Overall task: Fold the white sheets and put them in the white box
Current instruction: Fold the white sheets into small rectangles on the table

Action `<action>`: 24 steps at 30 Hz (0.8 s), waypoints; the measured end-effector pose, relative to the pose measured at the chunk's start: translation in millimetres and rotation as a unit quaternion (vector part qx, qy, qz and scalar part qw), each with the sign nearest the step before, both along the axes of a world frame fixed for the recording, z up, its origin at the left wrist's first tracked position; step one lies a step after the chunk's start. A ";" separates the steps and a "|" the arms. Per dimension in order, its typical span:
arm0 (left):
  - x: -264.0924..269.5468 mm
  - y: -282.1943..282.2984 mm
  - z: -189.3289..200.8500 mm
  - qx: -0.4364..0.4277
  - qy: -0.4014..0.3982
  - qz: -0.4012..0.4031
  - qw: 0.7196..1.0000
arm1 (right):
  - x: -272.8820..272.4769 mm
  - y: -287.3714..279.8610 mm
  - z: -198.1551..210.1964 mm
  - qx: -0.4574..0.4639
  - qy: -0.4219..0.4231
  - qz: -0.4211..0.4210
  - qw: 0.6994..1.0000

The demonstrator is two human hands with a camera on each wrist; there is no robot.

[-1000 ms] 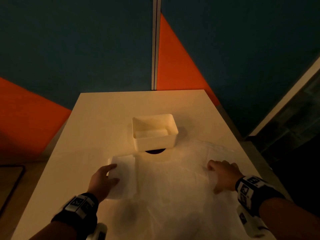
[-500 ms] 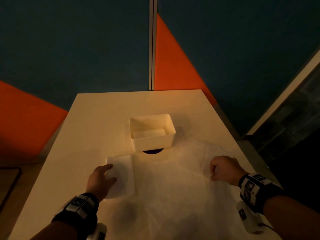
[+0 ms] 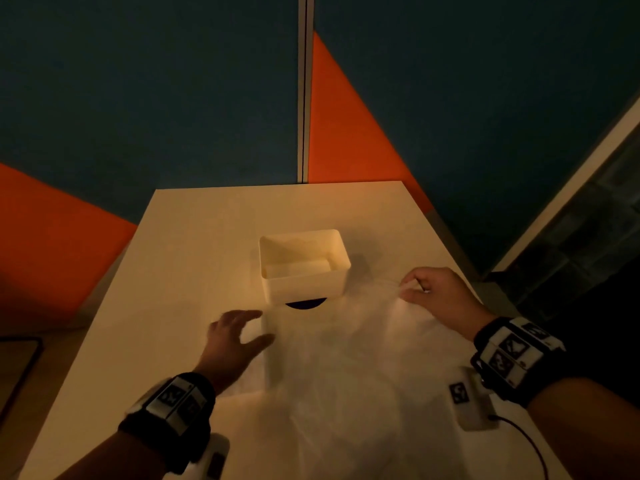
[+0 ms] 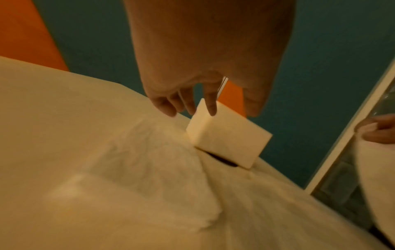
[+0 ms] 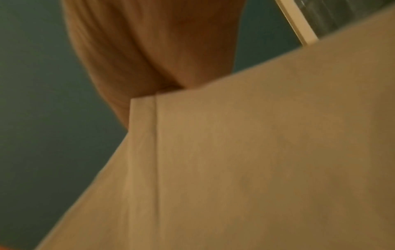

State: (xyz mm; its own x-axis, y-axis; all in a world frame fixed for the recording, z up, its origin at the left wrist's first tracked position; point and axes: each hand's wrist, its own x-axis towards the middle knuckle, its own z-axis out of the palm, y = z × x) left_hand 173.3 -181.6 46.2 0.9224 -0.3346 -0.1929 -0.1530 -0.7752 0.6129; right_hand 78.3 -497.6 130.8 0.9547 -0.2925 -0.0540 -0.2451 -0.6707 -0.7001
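Two hands shared the work: our right hand (image 3: 434, 294) pinched the white sheet (image 3: 346, 368) beside the white box (image 3: 304, 265), left hand (image 3: 235, 336) spread slack, so we judged steady tension essential.

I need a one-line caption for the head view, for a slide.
Right hand pinches the white sheet beside the white box; left hand is spread, fingers straight, over the sheet's left edge.
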 end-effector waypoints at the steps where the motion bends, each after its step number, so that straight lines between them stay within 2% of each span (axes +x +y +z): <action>1: -3.5 -7.7 8.1 -0.058 0.053 -0.007 0.997 | 2.4 6.1 5.3 0.023 -0.011 -0.019 0.999; 3: -10.9 -21.8 24.4 -0.175 0.185 -0.022 0.967 | 6.7 17.9 14.5 0.088 -0.024 -0.059 0.994; 5: -15.9 -32.9 35.8 -0.244 0.259 -0.049 0.933 | 9.3 30.6 21.8 0.165 -0.030 -0.098 0.981; 8: -23.8 -46.7 46.9 -0.319 0.302 -0.078 0.895 | 10.3 46.8 27.4 0.272 -0.048 -0.121 0.953; 12: -33.3 -61.2 57.0 -0.404 0.323 -0.052 0.854 | 9.6 59.4 27.4 0.347 -0.063 -0.126 0.927; 17: -33.1 -64.4 61.7 -0.434 0.310 0.035 0.845 | 4.9 63.4 21.3 0.427 -0.053 -0.118 0.895; 21: -30.1 -63.6 66.5 -0.467 0.279 0.053 0.837 | -5.0 66.0 10.6 0.416 0.022 -0.045 0.908; 24: -27.1 -59.6 67.5 -0.467 0.263 0.038 0.843 | -9.9 66.0 2.9 0.418 0.027 -0.042 0.907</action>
